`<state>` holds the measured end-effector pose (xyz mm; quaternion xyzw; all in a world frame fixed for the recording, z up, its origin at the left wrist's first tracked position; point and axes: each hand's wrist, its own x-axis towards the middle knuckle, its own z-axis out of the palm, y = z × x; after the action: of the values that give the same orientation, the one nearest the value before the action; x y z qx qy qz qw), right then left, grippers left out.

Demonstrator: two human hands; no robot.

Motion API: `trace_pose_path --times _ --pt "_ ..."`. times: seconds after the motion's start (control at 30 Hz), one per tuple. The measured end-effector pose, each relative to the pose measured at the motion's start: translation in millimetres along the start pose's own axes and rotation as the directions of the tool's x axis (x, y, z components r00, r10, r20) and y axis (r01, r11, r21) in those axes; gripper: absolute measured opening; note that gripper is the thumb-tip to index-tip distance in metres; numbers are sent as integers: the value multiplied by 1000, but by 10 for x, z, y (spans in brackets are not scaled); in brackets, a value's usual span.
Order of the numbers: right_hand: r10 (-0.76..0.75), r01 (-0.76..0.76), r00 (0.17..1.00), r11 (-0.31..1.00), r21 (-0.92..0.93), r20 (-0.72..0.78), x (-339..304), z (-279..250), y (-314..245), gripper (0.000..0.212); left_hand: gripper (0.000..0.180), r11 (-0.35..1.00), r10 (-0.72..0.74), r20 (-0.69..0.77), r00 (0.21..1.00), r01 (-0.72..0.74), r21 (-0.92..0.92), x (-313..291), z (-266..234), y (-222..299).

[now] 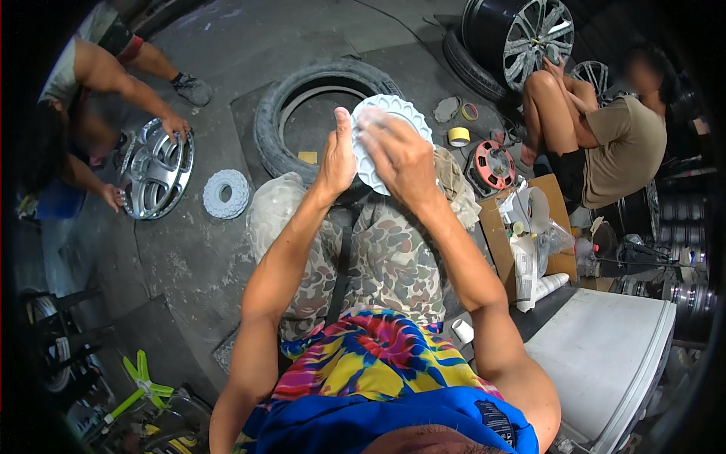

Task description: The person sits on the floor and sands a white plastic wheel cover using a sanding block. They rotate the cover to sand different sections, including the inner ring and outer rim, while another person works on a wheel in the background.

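A black tire (271,129) lies flat. The pale grey scalloped disc (413,113) is raised, overlapping the tire's right side in view. The right hand (405,157) rests on the disc face, fingers extended and slightly spread, blurred. The left hand (337,159) contacts the left edge, thumb straight; the other fingers' state cannot be determined. A yellow tape roll (459,138) lies right of the tire.

Left of the person's left hand (338,155), dark grey floor (219,125) gives passage between a round silver wheel (154,161) and black rubber tire (270,140); a grey scalloped ring (240,197) obstructs the near end.
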<state>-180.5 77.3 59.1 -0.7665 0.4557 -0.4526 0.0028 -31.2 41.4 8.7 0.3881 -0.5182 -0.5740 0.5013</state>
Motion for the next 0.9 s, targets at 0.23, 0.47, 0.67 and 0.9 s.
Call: trace_pose_path --times 0.23,0.47,0.67,0.9 --pt "-107 115 993 980 -162 59 120 -183 441 28 102 976 -181 203 962 201 -81 83 -46 -85" --pt "-22 29 997 994 -104 68 -17 -177 348 26 102 980 -102 67 992 112 -162 21 49 12" --pt "79 -82 996 991 -104 -30 10 -83 407 24 97 995 -91 124 988 95 -25 12 18 -59" --pt "-66 69 994 997 -32 92 -159 -68 -86 32 101 994 65 8 998 -64 -86 -16 73 -34"
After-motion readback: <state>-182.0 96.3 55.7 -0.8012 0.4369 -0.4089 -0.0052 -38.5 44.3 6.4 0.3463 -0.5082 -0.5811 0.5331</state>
